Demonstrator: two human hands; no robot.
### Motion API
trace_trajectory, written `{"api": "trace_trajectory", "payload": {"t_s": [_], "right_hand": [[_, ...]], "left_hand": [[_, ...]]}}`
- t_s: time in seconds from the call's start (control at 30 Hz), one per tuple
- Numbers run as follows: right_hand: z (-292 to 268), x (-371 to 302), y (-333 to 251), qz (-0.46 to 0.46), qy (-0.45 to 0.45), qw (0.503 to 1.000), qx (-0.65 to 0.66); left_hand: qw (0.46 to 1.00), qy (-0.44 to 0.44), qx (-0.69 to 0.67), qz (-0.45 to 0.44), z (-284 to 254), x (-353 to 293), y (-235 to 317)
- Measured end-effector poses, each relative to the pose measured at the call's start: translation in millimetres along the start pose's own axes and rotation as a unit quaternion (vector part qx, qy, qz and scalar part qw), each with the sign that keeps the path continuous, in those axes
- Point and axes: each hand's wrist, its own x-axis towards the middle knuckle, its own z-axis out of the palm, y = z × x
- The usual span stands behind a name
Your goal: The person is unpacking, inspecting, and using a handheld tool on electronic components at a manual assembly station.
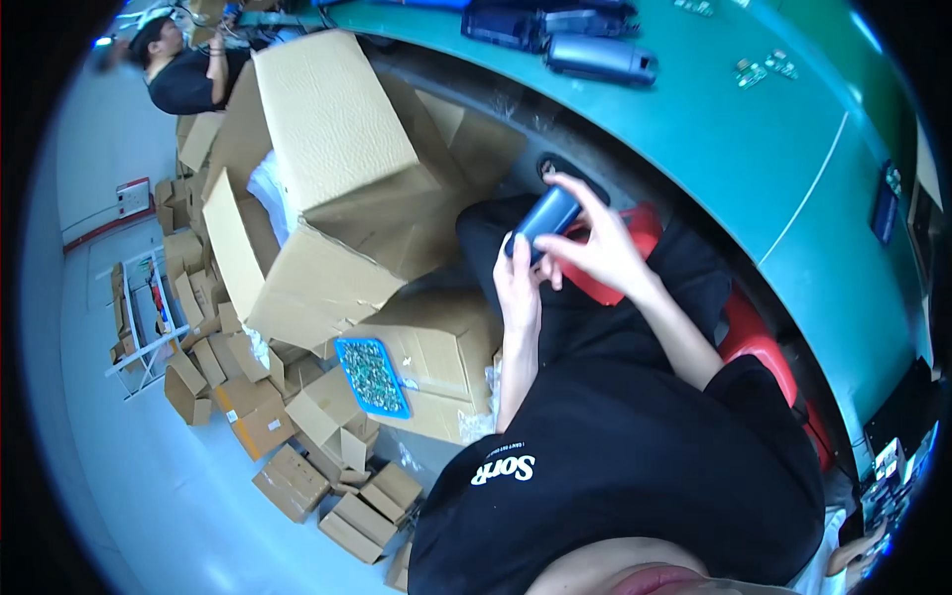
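A dark blue, rounded oblong plastic casing is held tilted above my lap. My left hand grips its lower end, with the fingertips against its side. Across its upper part, my right hand reaches with the index finger near the top end and the thumb lower down by the left fingers. What lies under the fingers is hidden. On the green table, similar dark blue casings lie at the far edge, and small circuit boards lie farther right.
A large open cardboard box stands left of my hands. On a carton nearer me rests a blue tray full of small boards. The green table curves along the right. Several cartons cover the floor; a person is at far left.
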Motion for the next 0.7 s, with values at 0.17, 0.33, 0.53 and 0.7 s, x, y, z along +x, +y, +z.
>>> {"api": "trace_trajectory", "payload": {"t_s": [0.17, 0.33, 0.53, 0.7], "right_hand": [[-9, -18, 19, -0.006, 0.013, 0.997, 0.073], [-50, -35, 11, 0.064, 0.035, 0.997, 0.000], [-63, -45, -12, 0.030, 0.073, 0.996, -0.052], [-79, -60, -35, 0.014, 0.127, 0.987, -0.096]], "left_hand": [[0.969, -0.065, 0.212, 0.112, 15, 6, 42], [0.957, -0.086, 0.117, 0.251, 49, 49, 117], [0.804, -0.103, 0.400, 0.428, 95, 147, 137], [0.574, -0.182, 0.522, 0.604, 112, 195, 132]]}}
